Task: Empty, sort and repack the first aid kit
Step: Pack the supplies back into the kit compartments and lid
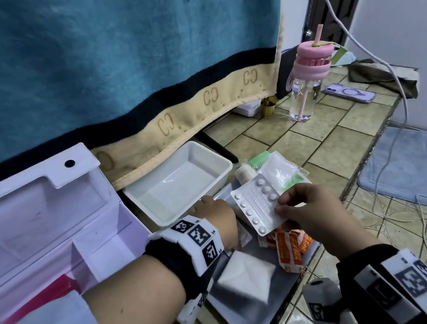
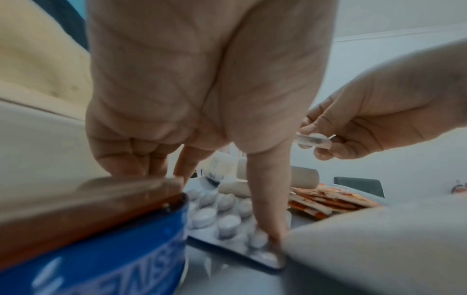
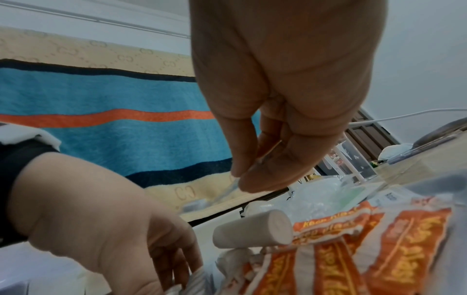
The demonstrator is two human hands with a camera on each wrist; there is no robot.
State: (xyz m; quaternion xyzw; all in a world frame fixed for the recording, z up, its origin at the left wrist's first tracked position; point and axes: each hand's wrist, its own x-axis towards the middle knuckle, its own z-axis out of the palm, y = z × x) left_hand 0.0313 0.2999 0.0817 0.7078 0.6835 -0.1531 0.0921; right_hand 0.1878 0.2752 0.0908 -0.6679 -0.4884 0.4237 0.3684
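Note:
The white first aid kit box (image 1: pixel 37 227) stands open on the left with a red item inside. My right hand (image 1: pixel 281 205) pinches a corner of a silver blister pack (image 1: pixel 254 205) and holds it above the grey tray (image 1: pixel 242 319). My left hand (image 2: pixel 227 209) reaches palm-down onto the tray. Its thumb and fingers grip the opposite ends of a second blister pack (image 2: pixel 227 221) lying there. Also on the tray are orange plaster packets (image 1: pixel 293 246), a white gauze pad (image 1: pixel 244 275), a bandage roll (image 3: pixel 252 229) and a blue-capped brown bottle (image 2: pixel 101 249).
An empty white bin (image 1: pixel 179 183) sits between the kit and the tray. Clear bags (image 1: pixel 282 171) lie behind the tray. Further back stand a pink water bottle (image 1: pixel 305 80) and a phone (image 1: pixel 349 93). A blue towel (image 1: pixel 82 56) hangs behind. The counter edge drops off at right.

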